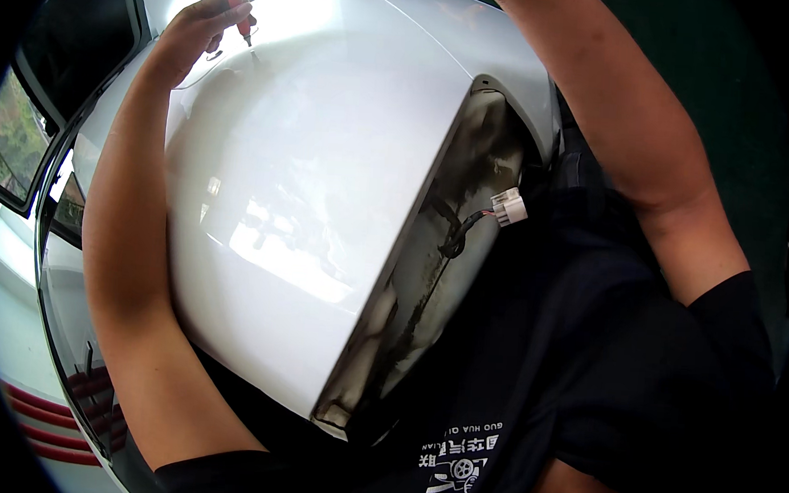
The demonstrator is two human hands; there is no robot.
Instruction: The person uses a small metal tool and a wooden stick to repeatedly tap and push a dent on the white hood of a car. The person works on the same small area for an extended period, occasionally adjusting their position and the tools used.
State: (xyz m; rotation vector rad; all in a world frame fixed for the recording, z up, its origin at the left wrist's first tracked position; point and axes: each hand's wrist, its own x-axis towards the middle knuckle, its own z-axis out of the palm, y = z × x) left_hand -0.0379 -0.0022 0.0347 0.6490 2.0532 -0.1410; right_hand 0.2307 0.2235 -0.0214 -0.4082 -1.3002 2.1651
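Note:
At the upper left, my left hand grips a small red-and-black tool, held nearly upright close to the glossy white car panel; a small dark shape by the fingertips is too small to make out. My right forearm reaches up past the panel's right side; that hand is cut off by the top edge. Along the panel's edge nearest my body is a long, grimy open recess, with a dark wire and a white plug connector hanging in it.
My torso in a dark shirt is close against the car at lower right. Dark-framed car windows line the left side. A light wall with red stripes shows at lower left, and a dark green floor at right.

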